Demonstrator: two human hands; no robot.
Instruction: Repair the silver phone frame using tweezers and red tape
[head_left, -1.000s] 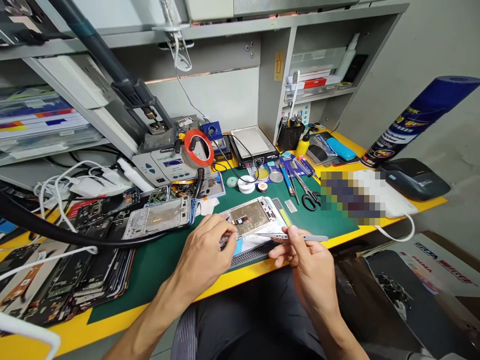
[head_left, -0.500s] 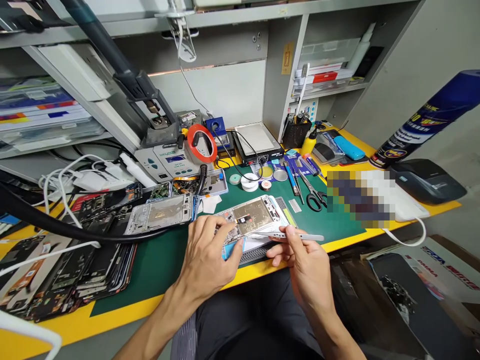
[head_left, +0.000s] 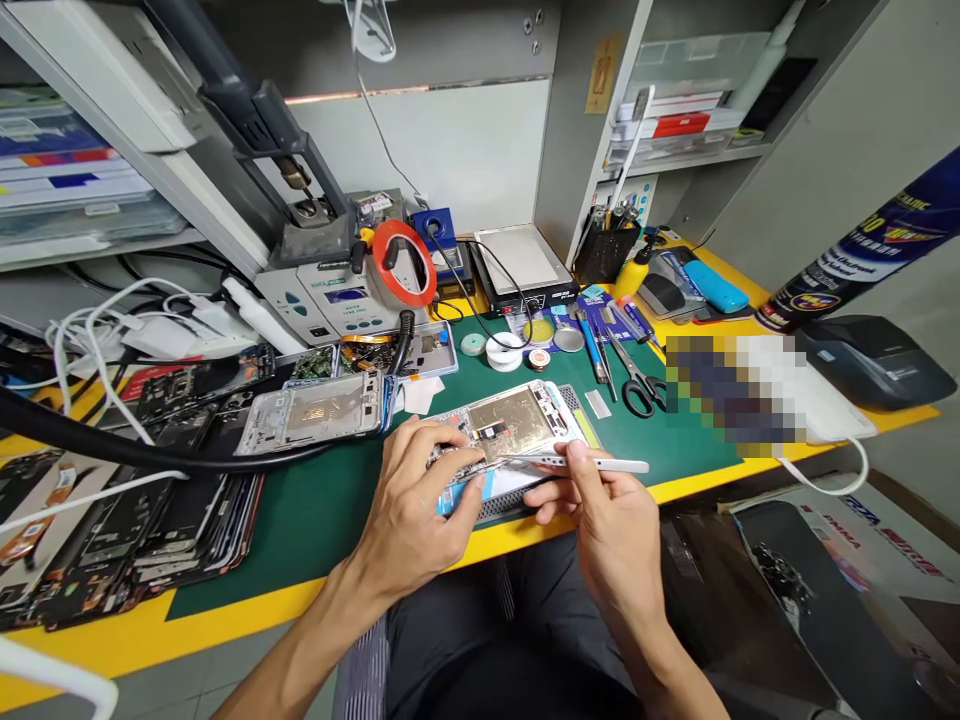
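Note:
An opened phone frame (head_left: pixel 514 415) lies tilted on the bench in front of me, its metal inside facing up with a short dark flex cable on it. My left hand (head_left: pixel 420 495) grips its left end, thumb at the near side and fingers curled over the top. Pinched between thumb and fingers, silver tweezers (head_left: pixel 611 465) lie in my right hand (head_left: pixel 619 530). Their tips point left and reach the phone's near edge, close to my left fingers. Whether they pinch anything is too small to tell. Under the phone are a white and blue piece and a grey perforated pad (head_left: pixel 504 504).
Left of my hands lie another phone frame (head_left: pixel 319 412) and a stack of phone parts (head_left: pixel 172 540). A black hose (head_left: pixel 225 462) crosses there. Scissors (head_left: pixel 637 385), solder spools (head_left: pixel 504 350) and a hot plate (head_left: pixel 521 270) stand beyond; a spray can (head_left: pixel 855 250) is at right.
The camera view has shifted slightly downward. The tweezers' tips have moved a little left, nearer my left fingers. Both hands keep their holds.

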